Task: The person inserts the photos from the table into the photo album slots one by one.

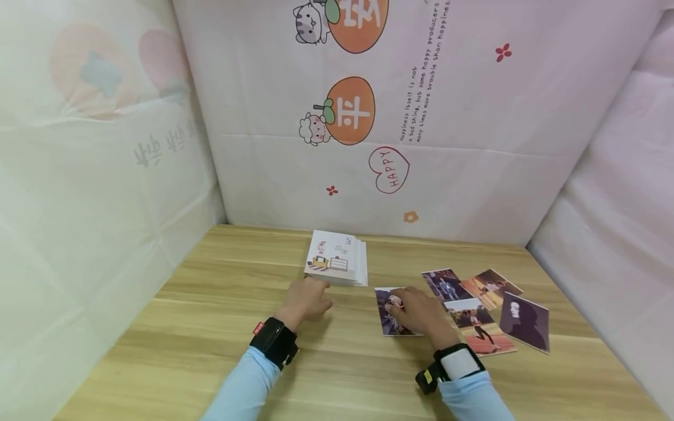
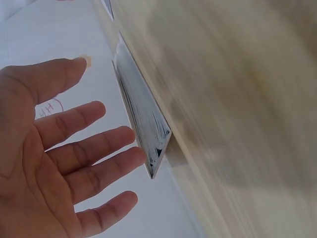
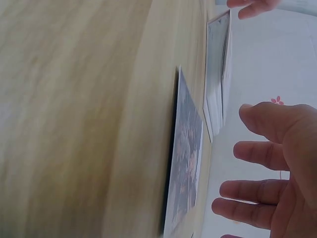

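Note:
Near the back of the wooden table lies a stack of white cards, its top one printed with a small cartoon scene. My left hand hovers just in front of the stack, its fingers apart and relaxed in the left wrist view, holding nothing. A dark photo card lies flat to the right of the stack. Over that card is my right hand, with its fingers loosely extended. In the right wrist view a gap shows between the fingers and the photo card.
To the right, several photo cards lie loosely spread: a dark blue one, an orange one, a runner picture and a purple one. A printed white cloth hangs behind the table.

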{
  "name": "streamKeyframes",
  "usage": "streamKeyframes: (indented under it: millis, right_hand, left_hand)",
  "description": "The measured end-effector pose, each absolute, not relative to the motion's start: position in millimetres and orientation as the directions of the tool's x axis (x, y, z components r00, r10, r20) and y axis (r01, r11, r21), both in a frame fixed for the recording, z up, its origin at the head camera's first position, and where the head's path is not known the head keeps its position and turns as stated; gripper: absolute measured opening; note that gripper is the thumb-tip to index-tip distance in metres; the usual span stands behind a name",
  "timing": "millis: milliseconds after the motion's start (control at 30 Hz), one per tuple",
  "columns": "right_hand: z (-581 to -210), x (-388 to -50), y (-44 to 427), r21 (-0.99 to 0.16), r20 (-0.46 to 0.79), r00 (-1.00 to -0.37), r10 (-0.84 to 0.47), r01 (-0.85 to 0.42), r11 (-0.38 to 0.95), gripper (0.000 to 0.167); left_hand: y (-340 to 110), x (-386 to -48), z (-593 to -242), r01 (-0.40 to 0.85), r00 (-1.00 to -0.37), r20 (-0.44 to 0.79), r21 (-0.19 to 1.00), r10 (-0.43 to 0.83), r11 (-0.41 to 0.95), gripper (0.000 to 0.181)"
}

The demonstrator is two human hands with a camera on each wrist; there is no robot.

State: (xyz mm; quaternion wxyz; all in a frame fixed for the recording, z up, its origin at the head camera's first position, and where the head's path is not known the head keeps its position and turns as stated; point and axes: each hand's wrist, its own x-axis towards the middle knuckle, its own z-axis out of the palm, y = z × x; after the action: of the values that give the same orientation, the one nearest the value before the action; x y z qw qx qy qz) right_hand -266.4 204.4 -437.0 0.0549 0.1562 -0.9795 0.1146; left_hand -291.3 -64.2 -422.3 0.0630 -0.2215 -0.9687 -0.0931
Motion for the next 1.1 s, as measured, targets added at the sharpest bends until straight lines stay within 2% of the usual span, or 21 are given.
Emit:
streamKeyframes:
  millis: [200, 433, 733, 833, 967, 1100]
  right_hand:
    - [-432, -275, 188, -0.279, 0.130, -0.943, -0.308, -0.332, 0.901, 0.044]
    - [-430, -282, 160, -0.282, 0.154, -0.931, -0.332, -0.363, 0.888, 0.041]
    - [-436, -290, 130, -0.259, 0.144, -0.913, -0.383, -0.408, 0.875, 0.040]
    - [-436, -289, 125, -0.244, 0.133, -0.910, -0.393, -0.414, 0.877, 0.041]
    - [-436, -288, 124, -0.242, 0.116, -0.911, -0.396, -0.413, 0.878, 0.042]
    - [-436, -287, 124, -0.232, 0.109, -0.916, -0.386, -0.402, 0.886, 0.042]
  left_hand:
    - [-66, -310, -416, 0.400, -0.914, 0.158, 0.205, 0.373, 0.893, 0.033]
    - [-62, -330, -415, 0.326, -0.943, 0.158, 0.280, 0.291, 0.903, 0.027]
    - [-57, -349, -419, 0.217, -0.971, 0.160, 0.287, 0.176, 0.933, 0.011]
    - [-56, -353, -423, 0.130, -0.986, 0.141, 0.349, 0.085, 0.928, 0.018]
    - [-53, -354, -428, -0.021, -0.995, 0.075, 0.492, -0.066, 0.871, 0.044]
    - [-50, -354, -432, -0.095, -0.993, 0.006, 0.524, -0.115, 0.846, 0.059]
